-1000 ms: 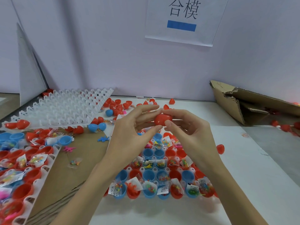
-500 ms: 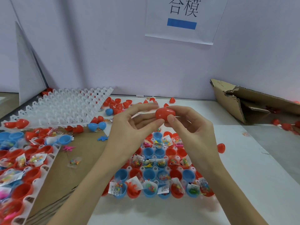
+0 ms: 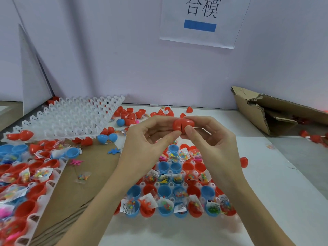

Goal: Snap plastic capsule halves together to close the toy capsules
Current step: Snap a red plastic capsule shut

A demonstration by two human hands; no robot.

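A red capsule [image 3: 183,123] is held in the air above the table, its two halves joined with a dark seam down the middle. My left hand [image 3: 147,141] pinches its left half between thumb and fingers. My right hand [image 3: 211,139] pinches the right half the same way. Below the hands lies a white tray [image 3: 171,185] of open red and blue capsule halves, many holding small bagged toys.
A second filled tray [image 3: 53,178] lies at the left, an empty white tray [image 3: 71,119] behind it. Loose red halves [image 3: 131,114] lie near the wall. A closed red capsule [image 3: 244,162] lies right of the tray. A torn cardboard box [image 3: 266,110] lies at far right.
Both hands have risen slightly with the red capsule, and its seam now shows between my thumbs.
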